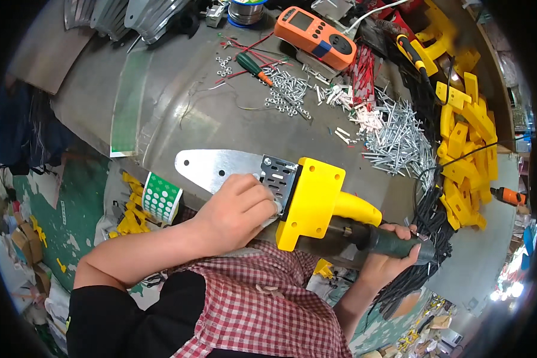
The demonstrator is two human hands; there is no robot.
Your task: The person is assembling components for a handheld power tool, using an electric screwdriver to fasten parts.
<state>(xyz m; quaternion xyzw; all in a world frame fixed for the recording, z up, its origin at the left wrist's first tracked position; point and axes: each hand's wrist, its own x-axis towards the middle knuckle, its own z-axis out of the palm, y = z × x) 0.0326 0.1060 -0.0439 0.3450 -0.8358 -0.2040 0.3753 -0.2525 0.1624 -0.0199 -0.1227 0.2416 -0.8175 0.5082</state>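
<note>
Before me at the bench edge lies a tool assembly: a flat, rounded metal plate [209, 166], a slotted metal bracket [278, 177] and a yellow plastic housing [310, 194] with a yellow handle [357, 209]. My left hand [241, 206] is closed with curled fingers on the bracket; its fingertips are partly hidden. Wrapped round a dark green cylindrical electric screwdriver [388, 240] is my right hand [394, 256]. The screwdriver's dark front end points left toward the housing, below the yellow handle. Its tip is hidden, so I cannot tell whether it touches a screw.
Piles of screws [400, 134], nuts [224, 65] and small white parts [367, 119] lie beyond the assembly. A green-handled screwdriver [253, 67] and an orange meter [316, 37] sit farther back. Yellow housings [468, 143] and black cables [426, 238] crowd the right. A dotted label sheet [161, 198] hangs at the front edge.
</note>
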